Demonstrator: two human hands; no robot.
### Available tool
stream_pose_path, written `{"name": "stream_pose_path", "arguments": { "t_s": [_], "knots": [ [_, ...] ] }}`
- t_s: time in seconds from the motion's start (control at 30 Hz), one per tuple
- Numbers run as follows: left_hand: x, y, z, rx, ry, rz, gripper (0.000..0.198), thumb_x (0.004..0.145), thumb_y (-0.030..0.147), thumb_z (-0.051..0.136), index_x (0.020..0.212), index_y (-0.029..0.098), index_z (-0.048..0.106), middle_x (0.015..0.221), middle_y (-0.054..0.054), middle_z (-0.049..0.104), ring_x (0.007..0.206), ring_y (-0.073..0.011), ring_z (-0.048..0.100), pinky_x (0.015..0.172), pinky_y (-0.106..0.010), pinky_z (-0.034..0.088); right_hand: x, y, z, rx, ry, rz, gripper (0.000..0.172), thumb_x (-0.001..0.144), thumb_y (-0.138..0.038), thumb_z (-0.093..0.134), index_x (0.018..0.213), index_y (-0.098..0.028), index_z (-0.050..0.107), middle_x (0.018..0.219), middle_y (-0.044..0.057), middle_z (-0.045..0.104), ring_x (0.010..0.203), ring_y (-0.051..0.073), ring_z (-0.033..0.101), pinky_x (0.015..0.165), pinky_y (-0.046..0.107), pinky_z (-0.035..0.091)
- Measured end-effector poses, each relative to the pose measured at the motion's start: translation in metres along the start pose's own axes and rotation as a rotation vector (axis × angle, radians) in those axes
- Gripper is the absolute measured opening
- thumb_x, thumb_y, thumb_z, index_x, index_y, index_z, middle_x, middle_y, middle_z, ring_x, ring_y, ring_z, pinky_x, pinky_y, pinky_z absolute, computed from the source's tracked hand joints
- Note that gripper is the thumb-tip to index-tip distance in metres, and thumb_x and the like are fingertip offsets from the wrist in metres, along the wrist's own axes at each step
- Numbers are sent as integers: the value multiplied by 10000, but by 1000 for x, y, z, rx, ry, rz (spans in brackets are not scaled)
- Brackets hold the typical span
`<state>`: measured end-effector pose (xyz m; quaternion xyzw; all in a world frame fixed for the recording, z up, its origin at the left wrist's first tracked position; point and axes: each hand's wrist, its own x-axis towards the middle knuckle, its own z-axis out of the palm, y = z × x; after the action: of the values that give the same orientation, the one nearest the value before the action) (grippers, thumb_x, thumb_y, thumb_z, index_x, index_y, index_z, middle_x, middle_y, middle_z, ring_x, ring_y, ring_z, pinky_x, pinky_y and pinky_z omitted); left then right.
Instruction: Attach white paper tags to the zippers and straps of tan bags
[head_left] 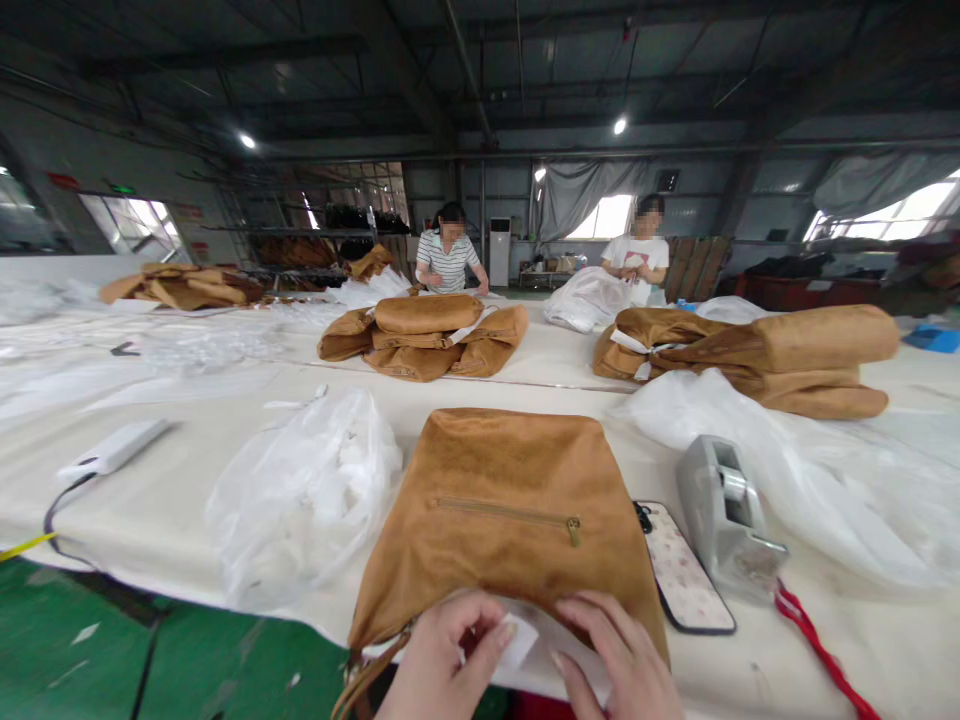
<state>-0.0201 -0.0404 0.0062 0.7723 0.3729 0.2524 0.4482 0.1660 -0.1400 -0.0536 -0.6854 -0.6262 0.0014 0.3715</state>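
A tan-brown leather-look bag (pixel 517 460) lies flat in front of me, its zipper (pixel 506 512) running across the upper face. Over the bag's near edge is a translucent plastic sheet (pixel 555 650). My left hand (pixel 450 650) is closed, thumb and forefinger pinching a small white paper-like piece (pixel 523 640) against the sheet. On the right, my right hand (pixel 619 650) rests at the sheet with thumb and fingers apart. A brown strap (pixel 367 685) hangs at the bag's lower left corner.
To the right are a phone (pixel 686 570), a grey tape dispenser (pixel 724 520) and a red cord (pixel 821 650). A plastic bag of white pieces (pixel 315 490) and a white power bank (pixel 116 450) lie left. Brown bags (pixel 427 340) are stacked beyond; two people stand across the table.
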Motion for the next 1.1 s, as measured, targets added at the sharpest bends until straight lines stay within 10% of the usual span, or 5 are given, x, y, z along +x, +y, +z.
{"name": "stream_pose_path", "arguments": {
  "t_s": [0.17, 0.43, 0.57, 0.83, 1.1],
  "knots": [
    [7, 16, -11, 21, 88, 45, 228, 869, 361, 518, 736, 195, 600, 701, -2, 591, 666, -142, 536, 613, -207, 400, 9, 17, 12, -262, -59, -180, 577, 724, -45, 497, 1262, -236, 581, 1184, 53, 649, 1021, 250, 611, 908, 334, 496],
    [56, 26, 21, -145, -42, 54, 212, 885, 322, 476, 751, 191, 574, 673, 9, 607, 637, -130, 556, 612, -210, 424, 9, 4, 5, -29, -214, -67, 498, 661, 0, 464, 1035, -254, 674, 1012, 38, 662, 958, 227, 608, 921, 335, 485],
    [76, 4, 44, -204, -99, 13, 207, 877, 330, 487, 762, 182, 574, 658, -2, 631, 592, -133, 592, 589, -220, 444, 10, 14, -3, -3, -224, 56, 235, 767, -135, 518, 962, -217, 619, 889, 49, 658, 767, 191, 651, 699, 269, 522],
    [66, -20, 49, -196, -42, 8, 233, 892, 363, 494, 754, 187, 563, 611, 19, 604, 564, -119, 586, 574, -206, 452, 52, 2, 1, -455, -117, 331, 80, 885, -175, 481, 819, -215, 499, 729, 49, 653, 632, 225, 682, 519, 285, 398],
    [68, -21, 50, -213, -77, -39, 188, 853, 305, 501, 713, 183, 531, 564, 23, 578, 480, -102, 528, 480, -189, 391, 46, 9, 9, -356, -107, 185, 158, 883, -146, 441, 759, -242, 451, 671, 2, 617, 627, 209, 653, 556, 303, 363]
  ]
}}
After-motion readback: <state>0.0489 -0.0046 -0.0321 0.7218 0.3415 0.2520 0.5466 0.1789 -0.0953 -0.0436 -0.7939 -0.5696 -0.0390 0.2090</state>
